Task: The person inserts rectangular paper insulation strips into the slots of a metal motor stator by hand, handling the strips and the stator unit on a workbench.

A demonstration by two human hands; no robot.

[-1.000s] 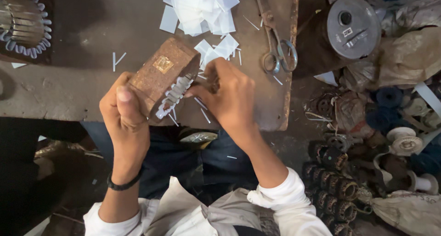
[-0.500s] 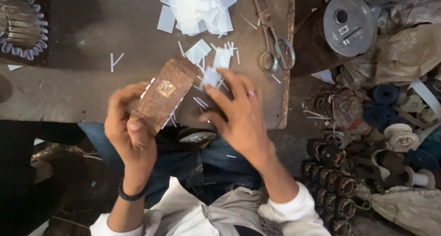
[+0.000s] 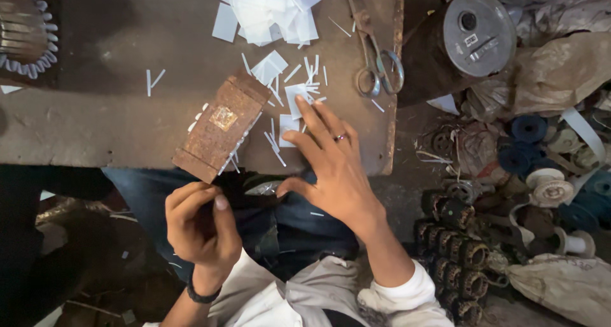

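Note:
A rusty brown slotted metal block (image 3: 219,126) lies at the near edge of the worn table (image 3: 95,123), with thin white strips sticking out of its side. My right hand (image 3: 331,164) is spread open just right of it, and its fingertips reach a small white paper piece (image 3: 296,101) among scattered slips. My left hand (image 3: 200,228) hovers below the table edge over my lap. Its fingers are curled closed and nothing shows in them. It is apart from the block.
A heap of white paper pieces (image 3: 267,8) lies at the table's far side, with scissors (image 3: 379,72) to its right. A round grey metal disc (image 3: 477,24) lies beyond. A metal ring with white inserts (image 3: 22,21) is top left. Wound coils (image 3: 458,257) and spools (image 3: 550,187) crowd the floor on the right.
Both hands held the block a second ago. It now rests on the table; my left hand has dropped back toward my lap and my right hand has spread toward the paper slips.

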